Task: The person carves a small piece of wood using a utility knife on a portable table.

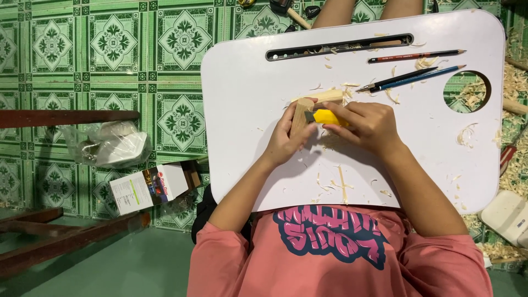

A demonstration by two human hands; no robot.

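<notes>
On the white lap tray (pixel 247 82), left hand (pixel 286 140) around wood block (pixel 300 113), right hand (pixel 368 125) gripping yellow knife (pixel 325 116).

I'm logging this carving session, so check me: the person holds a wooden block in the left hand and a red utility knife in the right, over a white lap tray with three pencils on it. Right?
Not quite: the utility knife is yellow, not red, as the head view shows. The rest stands: the left hand holds the wooden block, the right hand holds the knife, over the white lap tray with three pencils on it.

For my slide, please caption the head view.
Left hand steadies a wood block; right hand holds a yellow knife.
</notes>
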